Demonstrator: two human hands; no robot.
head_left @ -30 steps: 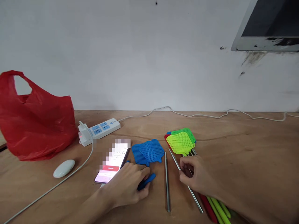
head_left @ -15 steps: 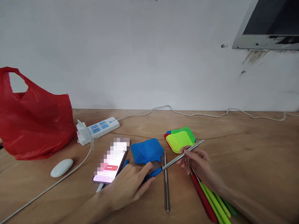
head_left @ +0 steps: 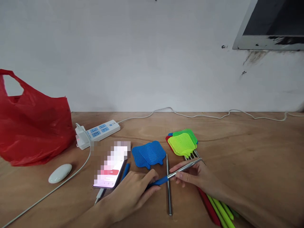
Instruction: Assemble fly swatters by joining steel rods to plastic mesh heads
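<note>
My left hand [head_left: 136,193] is closed around a blue handle [head_left: 161,181]. A silver metal rod [head_left: 186,167] runs out of that handle, and my right hand [head_left: 194,174] pinches it between thumb and fingers. Below them a second metal rod [head_left: 168,190] lies on the table. Two blue mesh fly swatter heads [head_left: 152,153] overlap just beyond my left hand. Past my right hand is a pile of fly swatters with a yellow-green head [head_left: 182,144] on top, a green head [head_left: 188,134] and red and blue edges beneath. Their red and yellow-green handles [head_left: 222,209] extend under my right forearm.
A lit phone [head_left: 111,171] with a cable lies at left, a blue handle [head_left: 125,171] beside it. Farther left are a white oval device [head_left: 60,173], a power strip [head_left: 102,131] and a red plastic bag [head_left: 35,126]. A white cord [head_left: 199,116] runs along the wall.
My right hand has moved down and left along the rod, closer to the blue handle. The rod now lies lower and flatter. My left hand keeps its grip.
</note>
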